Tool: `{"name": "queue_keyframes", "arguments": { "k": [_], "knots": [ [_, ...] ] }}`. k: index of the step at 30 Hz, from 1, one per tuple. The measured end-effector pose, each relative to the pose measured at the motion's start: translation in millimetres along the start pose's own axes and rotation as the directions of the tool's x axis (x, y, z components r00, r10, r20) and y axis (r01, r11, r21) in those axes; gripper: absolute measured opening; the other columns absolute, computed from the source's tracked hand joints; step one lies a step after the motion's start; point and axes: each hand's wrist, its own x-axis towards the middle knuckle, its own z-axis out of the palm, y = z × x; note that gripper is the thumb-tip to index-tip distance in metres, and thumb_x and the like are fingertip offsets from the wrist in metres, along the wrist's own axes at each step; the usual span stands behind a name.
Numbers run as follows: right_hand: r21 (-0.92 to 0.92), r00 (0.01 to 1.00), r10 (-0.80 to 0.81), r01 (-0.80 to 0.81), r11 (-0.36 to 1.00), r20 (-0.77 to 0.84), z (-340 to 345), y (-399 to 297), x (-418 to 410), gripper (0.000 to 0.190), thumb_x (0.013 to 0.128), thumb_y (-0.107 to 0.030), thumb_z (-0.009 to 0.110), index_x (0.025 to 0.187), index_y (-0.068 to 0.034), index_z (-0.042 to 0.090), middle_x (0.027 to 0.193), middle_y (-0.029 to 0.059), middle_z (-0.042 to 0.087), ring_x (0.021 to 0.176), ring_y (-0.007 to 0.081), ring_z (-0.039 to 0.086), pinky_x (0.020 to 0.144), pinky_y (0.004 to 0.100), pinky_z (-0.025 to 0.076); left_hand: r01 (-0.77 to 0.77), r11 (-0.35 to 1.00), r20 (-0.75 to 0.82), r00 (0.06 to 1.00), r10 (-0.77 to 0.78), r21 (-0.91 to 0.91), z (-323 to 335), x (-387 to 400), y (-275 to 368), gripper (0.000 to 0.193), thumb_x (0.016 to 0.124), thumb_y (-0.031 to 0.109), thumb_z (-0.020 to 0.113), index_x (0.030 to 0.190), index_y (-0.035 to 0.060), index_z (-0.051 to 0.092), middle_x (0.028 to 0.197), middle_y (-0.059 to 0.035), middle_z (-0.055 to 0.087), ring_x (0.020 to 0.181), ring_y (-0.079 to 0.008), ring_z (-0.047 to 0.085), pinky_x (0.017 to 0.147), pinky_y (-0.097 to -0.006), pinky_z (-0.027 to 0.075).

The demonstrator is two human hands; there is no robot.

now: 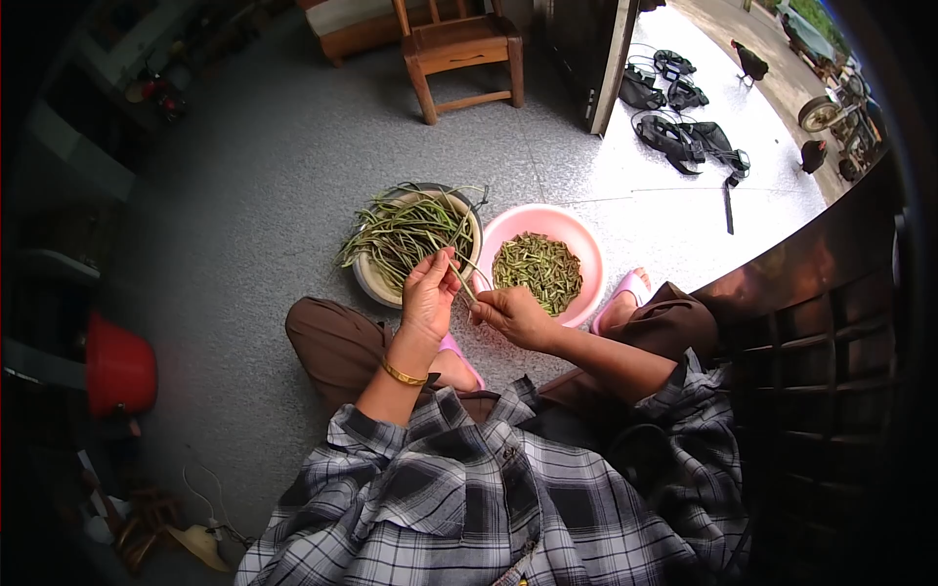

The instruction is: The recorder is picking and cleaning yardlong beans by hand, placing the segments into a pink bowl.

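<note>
Between my two hands runs a thin green stalk, pinched at both ends. My left hand grips its upper part with thumb and fingers, and my right hand holds the lower end. Beyond my left hand stands a round basin with a dark outside and a cream inside, heaped with long green stalks, some hanging over its rim. Touching it on the right is a pink plastic basin. Short cut pieces of stalk cover its bottom. My right hand partly hides its near left rim.
A wooden chair stands ahead near an open door. Black straps and gear lie on the bright floor at right. Outside are dark chickens and a motorcycle. A red bucket is at left, a straw hat below.
</note>
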Motion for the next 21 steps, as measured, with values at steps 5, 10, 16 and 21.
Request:
{"name": "queue_keyframes", "arguments": {
  "k": [5,10,16,21],
  "knots": [
    [-0.385,0.951,-0.271,0.309,0.869,0.152,-7.4,-21.4,0.0,0.014,0.081,-0.018,0.052,0.077,-0.005,0.055,0.072,0.0123,0.056,0.06,0.031,0.055,0.054,0.0407,0.043,0.249,0.958,-0.065,0.963,-0.26,-0.142,3.3,-3.1,-7.4,0.016,0.083,0.018,0.055,0.095,0.0069,0.058,0.074,-0.0004,0.055,0.061,-0.0093,0.047,0.058,-0.0241,0.041],
    [0.093,0.963,-0.14,0.122,0.988,0.231,2.5,-11.1,-10.4,0.015,0.082,-0.018,0.049,0.083,-0.004,0.055,0.068,0.0064,0.053,0.061,0.0191,0.054,0.055,0.0296,0.042,0.3,0.913,-0.101,0.936,-0.338,-0.276,-9.3,4.8,-10.5,0.018,0.082,0.023,0.057,0.095,0.0103,0.059,0.075,0.0025,0.055,0.067,-0.0094,0.049,0.061,-0.0258,0.04],
    [0.628,0.838,0.429,-0.541,0.56,0.339,-14.4,-13.4,-0.1,0.03,0.084,-0.031,0.044,0.07,-0.005,0.052,0.055,-0.0021,0.042,0.048,0.0056,0.036,0.045,0.0194,0.027,0.113,0.988,-0.008,0.993,-0.114,-0.107,2.2,-2.8,-7.8,0.016,0.083,0.017,0.055,0.096,0.007,0.057,0.075,0.0,0.056,0.062,-0.0073,0.049,0.06,-0.0212,0.041],
    [0.354,0.962,0.235,-0.269,0.896,0.137,-1.9,-2.5,5.1,0.038,0.085,-0.036,0.049,0.072,-0.001,0.055,0.057,0.0009,0.049,0.048,0.0103,0.044,0.045,0.027,0.035,-0.03,0.999,0.039,0.999,0.029,0.044,18.3,-8.7,-9.2,0.017,0.084,0.015,0.055,0.093,0.0012,0.057,0.073,-0.0005,0.055,0.057,-0.0044,0.045,0.055,-0.015,0.039]
  ]
}}
